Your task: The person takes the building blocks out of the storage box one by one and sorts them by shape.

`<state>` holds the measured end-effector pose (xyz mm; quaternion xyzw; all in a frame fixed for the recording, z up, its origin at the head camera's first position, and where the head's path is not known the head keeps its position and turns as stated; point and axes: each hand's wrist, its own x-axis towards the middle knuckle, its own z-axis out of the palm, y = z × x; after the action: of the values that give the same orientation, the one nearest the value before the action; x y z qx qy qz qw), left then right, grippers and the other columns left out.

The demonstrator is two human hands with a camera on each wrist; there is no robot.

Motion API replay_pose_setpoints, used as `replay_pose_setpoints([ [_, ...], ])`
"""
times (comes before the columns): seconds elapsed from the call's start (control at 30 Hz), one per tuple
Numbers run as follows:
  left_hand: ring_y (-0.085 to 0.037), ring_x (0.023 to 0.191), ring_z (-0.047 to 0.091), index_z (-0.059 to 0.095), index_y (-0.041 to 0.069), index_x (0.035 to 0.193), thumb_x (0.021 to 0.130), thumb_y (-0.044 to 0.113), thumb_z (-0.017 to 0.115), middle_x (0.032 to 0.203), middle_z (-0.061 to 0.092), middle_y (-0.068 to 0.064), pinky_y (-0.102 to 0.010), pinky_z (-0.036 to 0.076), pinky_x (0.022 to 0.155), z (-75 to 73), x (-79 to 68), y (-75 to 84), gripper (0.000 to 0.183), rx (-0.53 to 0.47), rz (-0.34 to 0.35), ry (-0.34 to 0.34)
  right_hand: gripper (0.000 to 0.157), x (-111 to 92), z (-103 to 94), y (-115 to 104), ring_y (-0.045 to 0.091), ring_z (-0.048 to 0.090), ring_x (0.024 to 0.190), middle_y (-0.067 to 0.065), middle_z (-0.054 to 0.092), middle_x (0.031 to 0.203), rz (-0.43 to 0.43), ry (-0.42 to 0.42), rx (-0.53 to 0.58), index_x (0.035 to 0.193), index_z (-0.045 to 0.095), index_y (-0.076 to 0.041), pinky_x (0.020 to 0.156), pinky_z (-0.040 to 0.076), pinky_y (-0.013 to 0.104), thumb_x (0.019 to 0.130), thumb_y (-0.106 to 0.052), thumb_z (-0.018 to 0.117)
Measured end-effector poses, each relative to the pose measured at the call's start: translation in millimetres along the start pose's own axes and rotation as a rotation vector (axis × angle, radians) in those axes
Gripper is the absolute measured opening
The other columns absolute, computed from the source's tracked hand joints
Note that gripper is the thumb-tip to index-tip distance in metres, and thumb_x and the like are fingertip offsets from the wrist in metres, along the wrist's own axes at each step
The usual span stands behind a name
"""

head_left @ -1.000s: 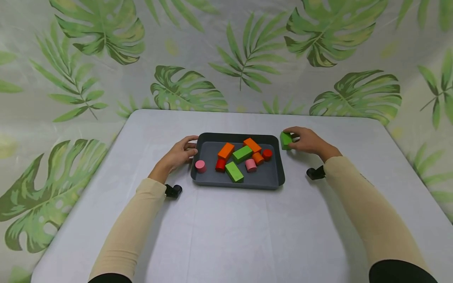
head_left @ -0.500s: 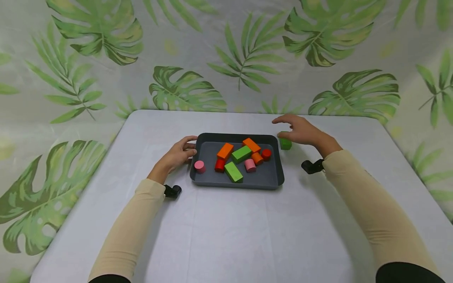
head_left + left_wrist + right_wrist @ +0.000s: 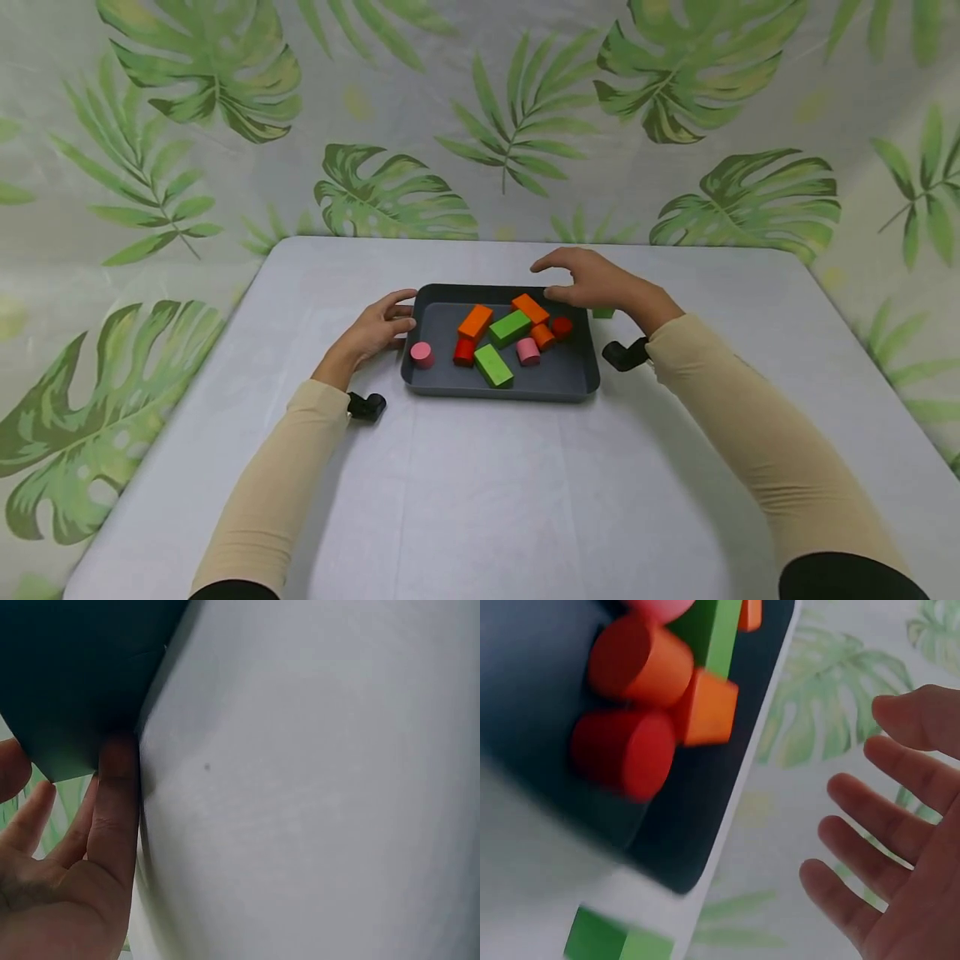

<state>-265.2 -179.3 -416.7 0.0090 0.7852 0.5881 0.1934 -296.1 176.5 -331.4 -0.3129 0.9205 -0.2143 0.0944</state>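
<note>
Sitting on the white-covered desk (image 3: 480, 483), a shallow dark grey tray (image 3: 540, 388) holds nine coloured pieces. From where I stand, a pink cylinder (image 3: 422, 355) is upright near its left wall. Further in, an orange block (image 3: 476, 322) meets a red cylinder (image 3: 464, 352); whether it leans on it, I cannot tell. A green block (image 3: 510, 329) lies slantwise in the middle, with a light green block (image 3: 494, 367) nearer the front. To the right are a second pink cylinder (image 3: 528, 352), a second orange block (image 3: 530, 308) towards the back, an orange cylinder (image 3: 543, 337), and a second red cylinder (image 3: 561, 327) near the right wall.

The person's left grip (image 3: 380, 323) is loose, fingers apart, with the thumb touching the tray's left side. The right grip (image 3: 588, 277) is wide and holds nothing, hanging by the tray's far right corner with its fingers spread. Partly hidden behind that wrist, another green block (image 3: 603, 313) rests on the desk just beside the tray's right side.

Both arms wear beige sleeves (image 3: 255, 483), with a black wrist camera (image 3: 367, 407) at each cuff. Leaf-printed cloth (image 3: 405, 108) stands behind the desk.
</note>
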Motion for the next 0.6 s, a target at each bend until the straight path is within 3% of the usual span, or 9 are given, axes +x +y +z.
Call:
replay_pose_setpoints([
  [0.43,-0.036,0.141,0.042,0.026,0.027,0.158,0.102,0.007,0.047,0.159,0.033,-0.018,-0.054,0.040,0.113,1.6,0.5,-0.9,0.064,0.021,-0.011,-0.020,0.046,37.0,25.0,-40.1,0.034,0.046,0.138,0.015,0.053,0.145,-0.051,-0.126,0.008,0.140,0.055,-0.005,0.116,0.037,0.049,0.095,-0.014,0.062],
  [0.6,-0.036,0.141,0.042,0.026,0.029,0.158,0.101,0.006,0.047,0.159,0.032,-0.018,-0.055,0.041,0.112,0.3,1.3,0.9,0.065,0.037,-0.010,-0.020,0.047,51.2,40.6,-50.3,0.033,0.047,0.138,0.015,0.054,0.145,-0.086,-0.162,-0.049,0.140,0.054,-0.003,0.116,0.037,0.047,0.095,-0.012,0.061],
])
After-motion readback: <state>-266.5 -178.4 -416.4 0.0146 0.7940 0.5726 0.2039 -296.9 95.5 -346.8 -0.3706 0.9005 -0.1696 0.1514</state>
